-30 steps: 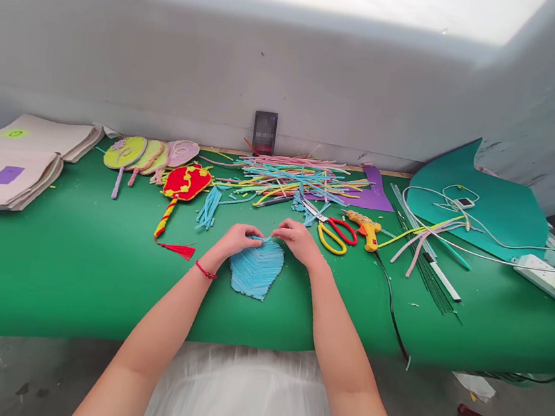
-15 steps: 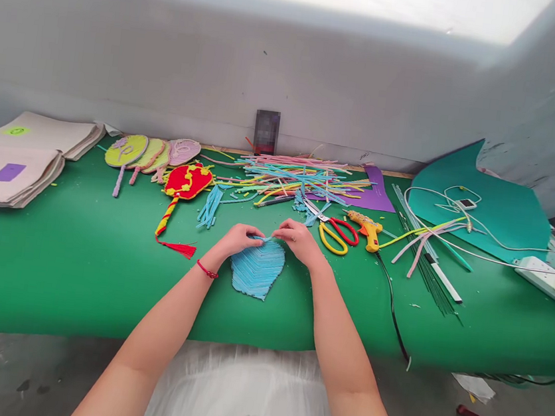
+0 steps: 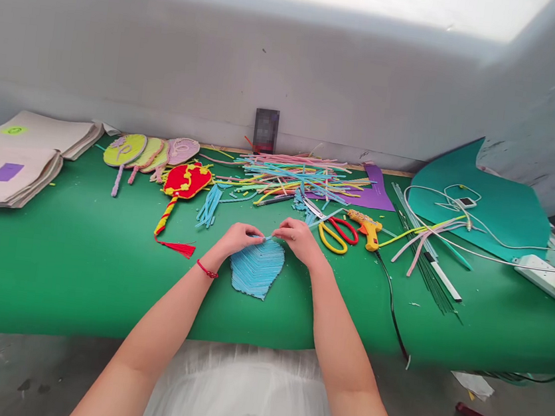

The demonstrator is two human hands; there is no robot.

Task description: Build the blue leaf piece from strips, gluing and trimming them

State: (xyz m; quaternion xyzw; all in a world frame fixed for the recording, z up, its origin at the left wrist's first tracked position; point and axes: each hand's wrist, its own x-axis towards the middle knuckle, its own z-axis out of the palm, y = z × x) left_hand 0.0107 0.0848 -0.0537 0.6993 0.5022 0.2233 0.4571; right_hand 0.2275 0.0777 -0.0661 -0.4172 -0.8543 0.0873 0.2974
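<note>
A leaf-shaped light blue panel [image 3: 257, 271], built from slanted rows of fuzzy pipe cleaners, lies flat on the table in front of me. My left hand [image 3: 240, 238] grips its upper left edge, thumb and fingers closed over it. Opposite, at the top edge, my right hand [image 3: 299, 238] pinches a light blue pipe cleaner [image 3: 269, 238], of which a short bit shows between the hands. Beyond my right fingers lie scissors [image 3: 335, 233] with one red and one yellow handle, and a yellow glue gun [image 3: 369, 229].
Loose pipe cleaners [image 3: 296, 173] heap up at the back of the green table [image 3: 99, 281]. A red fan [image 3: 187, 181] with a tassel and several pale fans [image 3: 126, 149] lie left, near cloth-like stacks [image 3: 1, 170]. Cables and a power strip [image 3: 546, 268] are at right.
Both hands stay at the panel's top edge, with the left fingers shifted slightly. A light blue strip now shows beyond my right hand, near the scissors' blades.
</note>
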